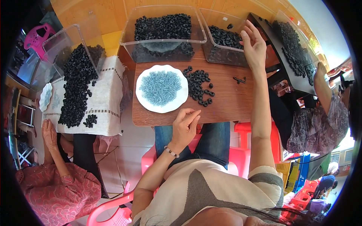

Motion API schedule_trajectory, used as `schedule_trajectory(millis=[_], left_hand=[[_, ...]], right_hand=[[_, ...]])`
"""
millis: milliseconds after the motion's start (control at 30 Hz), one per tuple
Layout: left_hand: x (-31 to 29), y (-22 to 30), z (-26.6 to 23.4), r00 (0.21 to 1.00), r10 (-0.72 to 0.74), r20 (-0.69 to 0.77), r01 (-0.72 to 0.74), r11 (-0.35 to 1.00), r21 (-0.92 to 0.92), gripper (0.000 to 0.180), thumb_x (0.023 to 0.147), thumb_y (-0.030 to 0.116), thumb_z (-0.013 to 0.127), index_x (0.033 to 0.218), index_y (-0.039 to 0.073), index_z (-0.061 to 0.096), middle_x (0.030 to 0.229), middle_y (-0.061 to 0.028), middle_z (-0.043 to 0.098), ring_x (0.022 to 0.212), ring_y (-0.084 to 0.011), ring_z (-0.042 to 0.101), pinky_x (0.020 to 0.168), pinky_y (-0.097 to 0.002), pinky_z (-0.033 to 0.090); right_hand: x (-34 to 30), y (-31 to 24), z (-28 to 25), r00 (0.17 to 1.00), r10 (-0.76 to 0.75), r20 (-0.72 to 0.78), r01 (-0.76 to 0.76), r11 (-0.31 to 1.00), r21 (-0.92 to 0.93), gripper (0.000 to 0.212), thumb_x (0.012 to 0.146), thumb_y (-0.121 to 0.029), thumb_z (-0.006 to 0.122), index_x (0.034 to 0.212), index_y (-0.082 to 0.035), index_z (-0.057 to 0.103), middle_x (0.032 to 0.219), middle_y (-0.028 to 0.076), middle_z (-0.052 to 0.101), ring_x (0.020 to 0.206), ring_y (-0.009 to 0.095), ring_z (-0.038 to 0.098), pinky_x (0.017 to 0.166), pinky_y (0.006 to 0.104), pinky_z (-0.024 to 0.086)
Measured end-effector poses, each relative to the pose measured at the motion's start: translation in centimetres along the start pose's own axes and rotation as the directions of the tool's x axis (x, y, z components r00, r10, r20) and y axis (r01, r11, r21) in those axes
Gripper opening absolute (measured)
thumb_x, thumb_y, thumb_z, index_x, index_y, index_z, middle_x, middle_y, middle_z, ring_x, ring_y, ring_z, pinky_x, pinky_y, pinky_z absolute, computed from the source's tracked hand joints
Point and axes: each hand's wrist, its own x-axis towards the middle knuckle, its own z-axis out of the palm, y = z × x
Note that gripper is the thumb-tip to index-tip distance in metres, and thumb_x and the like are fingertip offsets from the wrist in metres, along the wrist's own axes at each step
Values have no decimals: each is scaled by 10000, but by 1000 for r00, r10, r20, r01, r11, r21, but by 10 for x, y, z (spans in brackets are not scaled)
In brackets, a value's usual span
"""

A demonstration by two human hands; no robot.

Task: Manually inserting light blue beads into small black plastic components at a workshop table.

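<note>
My right hand is raised over the right edge of a clear plastic bin, fingers stretched and thumb apart, with nothing visible in it. Small black ring-like parts partly fill that bin, and a single black piece shows against its far side. At the table's front edge my left hand is closed, thumb and fingertips pressed together; whatever they hold is too small to see. Just beyond it lie a loose pile of black parts and a white scalloped plate of tiny blue-grey beads.
A larger clear bin of black parts stands behind the plate. Small dark pieces lie at the table's right. Co-workers sit left and right, beside a cloth-covered table with heaped black parts and a dark table with another bin.
</note>
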Motion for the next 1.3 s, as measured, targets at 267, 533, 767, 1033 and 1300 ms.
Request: schedule_trajectory(millis=[267,533,767,1033,1300], left_hand=[[1,2,-3,999,-26,29,26,1000,2,201,967,60,713,1159,55,773,1072,-111,658,773,-222,699,669,-336,570],[0,1,1,997,-45,57,47,998,-37,226,936,10,693,1147,33,770,1072,-121,661,783,-220,713,665,-323,583],[2,4,-3,998,-60,13,60,998,-21,227,950,58,716,1170,29,762,1081,-117,668,804,-208,729,657,-312,597],[6,10,-5,998,-58,-36,53,989,-138,370,968,129,742,1317,19,692,1164,-145,691,797,-177,741,673,-296,611],[7,6,-7,989,145,-37,-147,988,-47,371,952,98,737,1317,38,699,1142,-140,711,866,-272,740,729,-345,603]], right_hand=[[-98,15,10,858,268,438,-138,942,-307,250,942,-239,784,1026,-6,753,780,76,712,709,130,636,665,302,508],[-146,52,18,782,370,501,-142,889,-435,274,924,-233,786,1073,-6,748,804,140,741,733,247,712,689,370,549],[-158,15,11,654,431,622,-640,753,151,301,991,-221,751,1212,-20,716,930,-37,715,774,47,607,674,219,466],[-194,-16,10,416,451,789,-879,420,223,280,990,-267,753,1165,-56,699,926,-30,688,757,45,556,697,196,455],[-200,-17,9,252,284,925,-928,342,148,294,1027,-222,691,1257,-69,592,908,-31,638,745,52,551,657,202,438]])
